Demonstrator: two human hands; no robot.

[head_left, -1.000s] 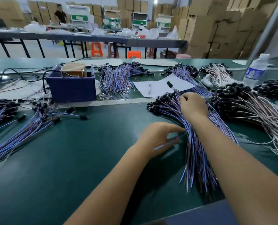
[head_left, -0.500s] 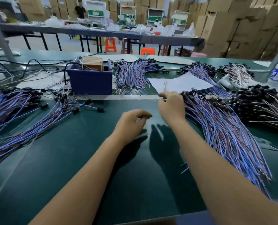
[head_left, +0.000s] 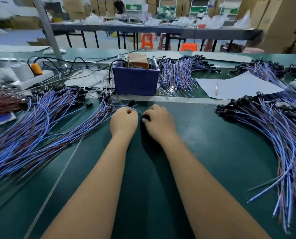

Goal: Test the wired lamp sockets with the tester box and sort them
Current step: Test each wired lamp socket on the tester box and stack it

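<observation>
Both hands have travelled from the untested bundle (head_left: 271, 128) to directly before the tester box (head_left: 136, 80). Left hand (head_left: 124, 122) pinches the blue lead (head_left: 135, 109); right hand (head_left: 158, 122) grips the black socket (head_left: 146, 117). Step: presenting for test. Next: contact the box terminals.

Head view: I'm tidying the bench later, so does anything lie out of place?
Two wired sockets lie loose on the green mat, apart from the left bundle. A few wires stray from the right bundle.
</observation>
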